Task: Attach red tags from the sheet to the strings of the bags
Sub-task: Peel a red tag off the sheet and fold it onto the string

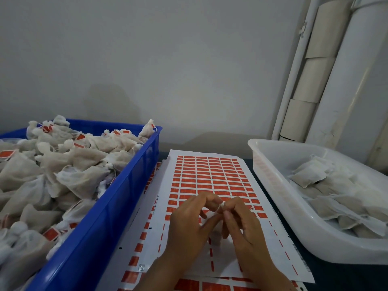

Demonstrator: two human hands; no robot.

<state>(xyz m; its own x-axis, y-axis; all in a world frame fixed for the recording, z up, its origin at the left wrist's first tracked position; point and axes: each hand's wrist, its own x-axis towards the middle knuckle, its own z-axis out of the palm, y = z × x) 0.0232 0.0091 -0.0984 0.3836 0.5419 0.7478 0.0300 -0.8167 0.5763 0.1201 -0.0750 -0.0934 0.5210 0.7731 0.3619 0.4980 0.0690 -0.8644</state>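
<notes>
The biggest thing in view is the blue plastic crate on the left, heaped with white mesh bags that mostly carry red tags already; opposite it, on the right, sits the white plastic tub holding flatter pale bags with no tags that I can see. Between the 2 containers lies the white backing sheet of red rectangular tags, its far rows full and its near rows largely stripped, with more sheets stacked underneath. Over the stripped part, the left hand and right hand meet fingertip to fingertip, both curled and pinching 1 small white bit between them; whether that is a string end, a folded tag or both is too small to tell, and no bag body shows below the hands. The likely trouble from here is the sticky tag closing crooked or missing the string, because the piece is tiny and the fingers hide it; adhesive could also cling to a fingertip and pull the tag off when the pinch lets go. A thin string could slip out before the halves are pressed flat.
</notes>
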